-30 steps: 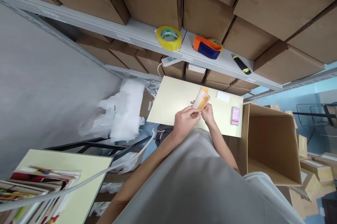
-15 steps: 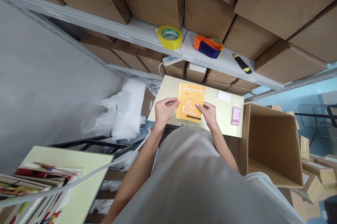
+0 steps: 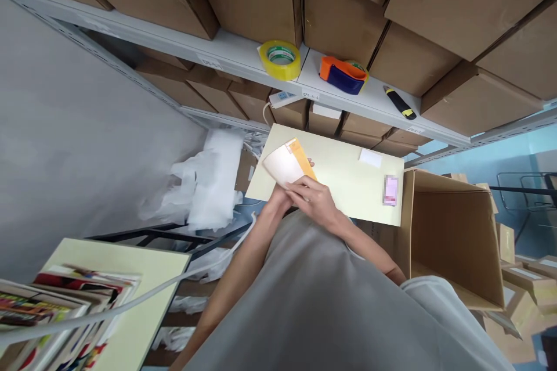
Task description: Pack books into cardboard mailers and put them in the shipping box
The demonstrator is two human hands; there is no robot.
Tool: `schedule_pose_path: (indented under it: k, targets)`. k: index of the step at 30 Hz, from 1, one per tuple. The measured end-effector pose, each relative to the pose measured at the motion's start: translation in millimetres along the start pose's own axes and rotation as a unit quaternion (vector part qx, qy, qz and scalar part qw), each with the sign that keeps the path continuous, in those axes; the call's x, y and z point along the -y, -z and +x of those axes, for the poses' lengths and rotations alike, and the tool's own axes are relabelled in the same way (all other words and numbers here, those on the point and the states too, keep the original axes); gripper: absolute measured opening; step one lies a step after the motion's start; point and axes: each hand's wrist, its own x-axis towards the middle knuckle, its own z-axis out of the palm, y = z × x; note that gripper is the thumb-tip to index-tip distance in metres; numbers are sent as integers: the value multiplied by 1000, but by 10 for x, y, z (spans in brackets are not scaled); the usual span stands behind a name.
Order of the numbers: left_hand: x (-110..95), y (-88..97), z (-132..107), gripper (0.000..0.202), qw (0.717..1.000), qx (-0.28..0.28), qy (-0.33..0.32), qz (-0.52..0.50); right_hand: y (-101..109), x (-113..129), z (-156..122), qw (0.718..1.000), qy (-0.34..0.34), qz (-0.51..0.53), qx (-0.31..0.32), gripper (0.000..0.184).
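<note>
A thin orange booklet is held tilted above the near left part of the pale yellow table, its white back or inner side facing me and an orange strip along its right edge. My right hand wraps its fingers over the booklet's lower end. My left hand sits under and behind it, mostly hidden by the right hand, fingers closed on the booklet's bottom.
A white slip and a pink item lie on the table. An open cardboard box stands at right. The shelf holds a yellow tape roll, a tape dispenser and a utility knife. Books are stacked lower left.
The booklet, held flat with its orange cover up, has been turned and tilted leftwards, showing its white side. Both hands came together at its lower end.
</note>
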Motion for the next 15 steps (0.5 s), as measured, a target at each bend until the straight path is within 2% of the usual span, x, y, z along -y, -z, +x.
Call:
schedule_pose_path:
  k: [2,5,7,11,15]
  targets:
    - [-57,133,-10,54,999,-31,-6,-2,163,-55,1,995,-69,33,-56,30]
    - [-134,281,-7,63,994,-100,-26,29,397,-202,8,965,-194,61,-167,39]
    - [-177,307,3,66,989,-121,-50,66,482,-334,12,947,-245,75,-194,43]
    - [-301,251,-9,61,978,-114,-112,132,547,-552,3,940,-270,98,-182,43]
    - [-487,240,-115,36,951,-53,-210,220,666,-576,-35,950,-223,123,-179,23]
